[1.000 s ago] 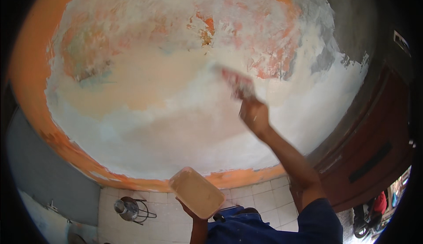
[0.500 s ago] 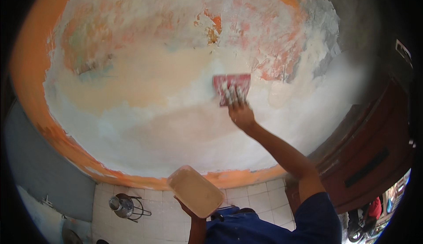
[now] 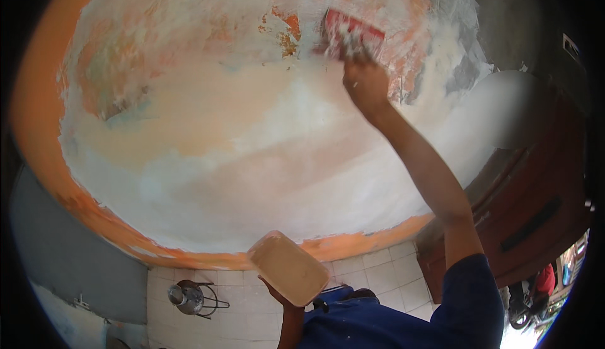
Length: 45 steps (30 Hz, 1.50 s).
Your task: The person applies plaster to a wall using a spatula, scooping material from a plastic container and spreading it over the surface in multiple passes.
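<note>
My right hand [image 3: 364, 75] is raised high, its putty-smeared fingers closed on a red plastering blade [image 3: 372, 32]. The blade lies against the upper part of the wall [image 3: 239, 179], just right of a bare orange patch [image 3: 291, 26]. White and cream filler coats much of this wall, with rougher pinkish areas near the top. Low down, my left hand [image 3: 277, 292] grips a tan rectangular tub [image 3: 290, 267] from beneath and the side. The tub is tilted; whether filler lies inside it I cannot tell.
A metal stool [image 3: 205, 298] with a grey container [image 3: 183, 296] on it stands on the white tiled floor [image 3: 233, 317] at lower left. Dark red wooden furniture [image 3: 523, 223] is at the right. A grey panel [image 3: 75, 235] borders the left.
My right hand has swept the red blade upward and slightly right over the wall, and the blade's angle has turned. The tub is still in my left hand.
</note>
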{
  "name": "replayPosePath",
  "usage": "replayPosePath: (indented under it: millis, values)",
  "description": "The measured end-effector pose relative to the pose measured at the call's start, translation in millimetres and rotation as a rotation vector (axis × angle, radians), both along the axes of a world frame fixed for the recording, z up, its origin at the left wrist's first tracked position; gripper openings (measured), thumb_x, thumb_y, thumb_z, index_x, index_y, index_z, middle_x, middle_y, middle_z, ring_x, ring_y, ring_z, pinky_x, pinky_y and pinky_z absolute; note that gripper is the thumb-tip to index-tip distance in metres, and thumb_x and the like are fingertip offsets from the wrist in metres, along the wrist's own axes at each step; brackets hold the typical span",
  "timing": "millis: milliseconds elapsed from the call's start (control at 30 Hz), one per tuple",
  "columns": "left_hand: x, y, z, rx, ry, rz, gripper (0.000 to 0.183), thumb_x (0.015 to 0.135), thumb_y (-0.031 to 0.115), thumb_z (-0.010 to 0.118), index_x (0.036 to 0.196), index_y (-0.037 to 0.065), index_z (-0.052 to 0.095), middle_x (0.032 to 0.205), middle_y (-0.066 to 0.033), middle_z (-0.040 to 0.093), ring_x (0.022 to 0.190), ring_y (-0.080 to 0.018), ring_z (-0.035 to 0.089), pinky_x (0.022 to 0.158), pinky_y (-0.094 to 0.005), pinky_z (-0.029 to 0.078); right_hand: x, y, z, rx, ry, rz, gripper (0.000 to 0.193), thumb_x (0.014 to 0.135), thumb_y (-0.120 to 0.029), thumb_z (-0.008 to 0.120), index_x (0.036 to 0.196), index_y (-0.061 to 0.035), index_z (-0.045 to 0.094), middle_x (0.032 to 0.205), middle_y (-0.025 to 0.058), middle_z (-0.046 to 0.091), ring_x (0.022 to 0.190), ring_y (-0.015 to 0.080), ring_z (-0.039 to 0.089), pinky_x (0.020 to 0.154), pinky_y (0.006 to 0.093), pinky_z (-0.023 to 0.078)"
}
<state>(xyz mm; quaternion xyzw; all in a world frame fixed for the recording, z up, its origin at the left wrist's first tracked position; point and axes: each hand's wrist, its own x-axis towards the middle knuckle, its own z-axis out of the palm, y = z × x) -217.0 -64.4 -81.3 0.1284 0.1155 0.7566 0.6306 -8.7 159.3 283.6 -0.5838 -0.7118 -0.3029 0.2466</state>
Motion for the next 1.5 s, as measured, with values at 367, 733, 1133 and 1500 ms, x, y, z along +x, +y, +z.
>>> replayPosePath:
  millis: [367,733,1133,1500]
  values:
    - [-3.1,-0.3,-14.4,-0.014,-0.03,-0.006,0.076,0.089,0.068,0.029,0.142,0.012,0.031,0.136,-0.0109,0.044,0.122,-0.0308,0.046,0.102,-0.0514,0.038,0.2,-47.9,-172.1,-0.003,0.195,0.274,0.045,0.071,0.001,0.056,0.115,-0.0058,0.062,0.095,0.0177,0.067,0.072,0.0306,0.066,0.058,0.0388,0.054]
    - [17.3,-4.0,17.2,0.084,0.368,0.079,0.083,0.084,0.049,0.061,0.144,0.012,0.018,0.133,-0.0114,0.046,0.114,-0.0264,0.053,0.096,-0.045,0.047,-5.9,10.0,-97.3,0.284,-0.122,0.116,0.052,0.081,-0.006,0.049,0.13,0.0091,0.045,0.132,0.0292,0.046,0.122,0.0449,0.045,0.095,0.0441,0.047]
    - [12.2,-12.2,35.2,0.118,0.246,0.071,0.077,0.088,0.052,0.051,0.145,0.012,0.018,0.137,-0.014,0.042,0.123,-0.0285,0.047,0.101,-0.0483,0.043,9.7,-35.0,-88.7,0.268,0.206,0.249,0.046,0.069,-0.003,0.057,0.114,-0.0134,0.062,0.094,0.0144,0.066,0.064,0.0296,0.065,0.052,0.0401,0.052]
    - [0.6,-9.7,-8.4,-0.061,-0.042,-0.045,0.077,0.089,0.07,0.026,0.145,0.017,0.028,0.142,-0.0086,0.039,0.126,-0.0303,0.044,0.1,-0.0537,0.04,-3.8,19.1,-93.1,0.339,-0.238,0.189,0.047,0.08,-0.007,0.05,0.124,0.0093,0.049,0.128,0.0261,0.051,0.119,0.0407,0.05,0.099,0.0435,0.044]
